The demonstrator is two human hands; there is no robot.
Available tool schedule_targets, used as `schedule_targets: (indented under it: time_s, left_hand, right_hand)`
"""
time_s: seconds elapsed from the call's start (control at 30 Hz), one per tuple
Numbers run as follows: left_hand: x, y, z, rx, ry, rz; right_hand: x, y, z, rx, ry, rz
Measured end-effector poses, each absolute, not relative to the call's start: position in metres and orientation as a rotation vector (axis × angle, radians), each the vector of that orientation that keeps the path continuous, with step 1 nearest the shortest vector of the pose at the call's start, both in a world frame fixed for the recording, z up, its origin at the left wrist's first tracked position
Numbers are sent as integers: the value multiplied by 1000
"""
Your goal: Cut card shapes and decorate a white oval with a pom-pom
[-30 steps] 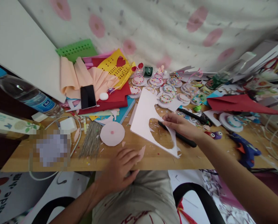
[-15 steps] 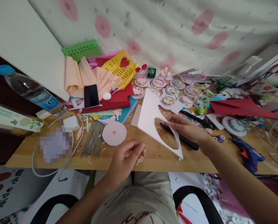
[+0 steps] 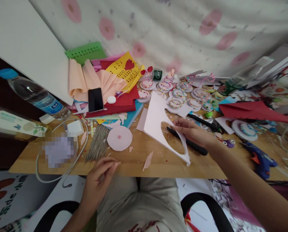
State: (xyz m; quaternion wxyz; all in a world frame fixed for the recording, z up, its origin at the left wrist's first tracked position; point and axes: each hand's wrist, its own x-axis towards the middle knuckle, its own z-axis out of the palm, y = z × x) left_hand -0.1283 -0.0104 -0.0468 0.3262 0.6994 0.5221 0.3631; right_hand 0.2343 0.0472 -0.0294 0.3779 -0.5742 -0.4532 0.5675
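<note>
Pink foam sheet [image 3: 156, 120] with a round hole cut out — it lies on the wooden counter [image 3: 158, 161], one edge lifted. Your right hand [image 3: 191, 130] pinches the thin strip beside the hole; it looks light, bendy and likely to tear there, so a grip on the wide solid part seems safer. A black tool [image 3: 186, 141] lies under that hand. Your left hand [image 3: 98, 180] hovers at the counter's near edge, fingers loosely curled, holding nothing. A pink scrap [image 3: 147, 161] lies close by.
</note>
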Motion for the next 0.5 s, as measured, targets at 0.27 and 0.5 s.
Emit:
schedule_targets:
  time_s: [0.27,0.5]
  left_hand:
    - [-168,-18,-67,2331,1346,789]
    - [-180,-26,-65,2286,1352,714]
  right_hand:
    - [237,46,-28,-1461,-1141,1452]
    - [247,44,-30,-1359,-1065,1442]
